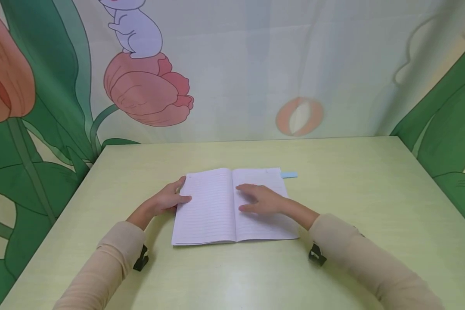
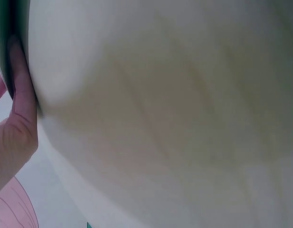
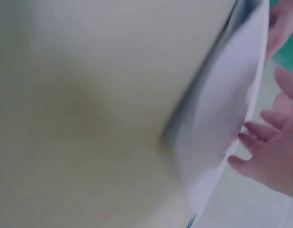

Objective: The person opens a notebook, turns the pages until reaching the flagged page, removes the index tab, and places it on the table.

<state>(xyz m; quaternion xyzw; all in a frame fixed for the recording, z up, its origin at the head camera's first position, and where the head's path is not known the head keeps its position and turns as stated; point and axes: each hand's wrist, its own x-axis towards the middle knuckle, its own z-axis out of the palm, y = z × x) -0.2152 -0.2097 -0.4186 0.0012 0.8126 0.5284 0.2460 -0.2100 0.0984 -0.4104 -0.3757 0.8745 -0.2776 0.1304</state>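
Observation:
A notebook (image 1: pixel 205 211) with lined white pages lies spread open on the table. My left hand (image 1: pixel 165 199) holds its left edge, thumb on the page and other fingers beneath. In the left wrist view, a finger of the left hand (image 2: pixel 22 99) lies under the dark green cover (image 2: pixel 3 35). Over the right page is my right hand (image 1: pixel 264 199), fingers extended and spread, thumb apart. The right wrist view shows the right hand (image 3: pixel 272 147) near the pages (image 3: pixel 222 109); whether the fingertips touch the paper, I cannot tell.
A light blue tab (image 1: pixel 289 175) sticks out from the notebook's upper right edge. The pale yellow-green table (image 1: pixel 232 275) extends around it. Behind stands a curtain (image 1: pixel 232 77) printed with flowers and a white animal. Black wrist devices (image 1: pixel 141 259) sit below the beige sleeves.

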